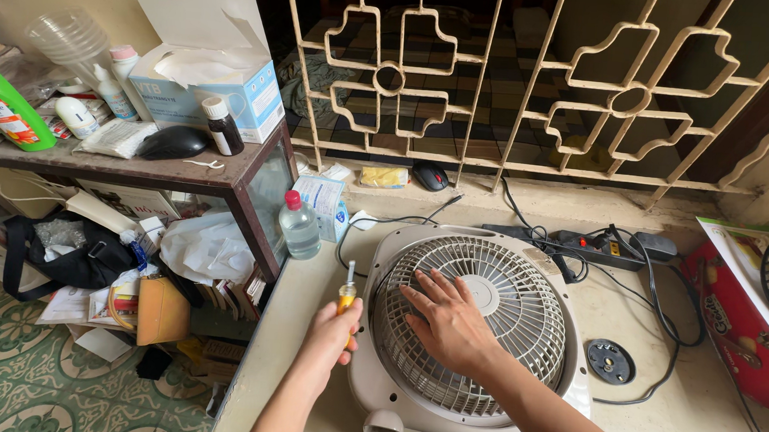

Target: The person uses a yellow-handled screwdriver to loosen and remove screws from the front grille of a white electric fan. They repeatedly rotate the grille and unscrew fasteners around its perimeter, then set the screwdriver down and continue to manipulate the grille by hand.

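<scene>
A white box fan (524, 256) lies flat on a pale counter (702, 413), grille facing up. My right hand (449, 322) rests flat on the grille, fingers spread, pointing toward the fan's hub. My left hand (331, 335) is closed around a screwdriver (346, 295) with a yellow handle, its shaft pointing up, just off the fan's left edge. A round black part (610, 361) lies on the counter to the fan's right.
A clear bottle with a red cap (299, 224) stands left of the fan. A black power strip (609, 248) and cables run behind it. A cluttered shelf (227, 173) with a tissue box (224, 82) stands left; a red box (742, 327) sits right. A metal window grille (499, 81) rises behind.
</scene>
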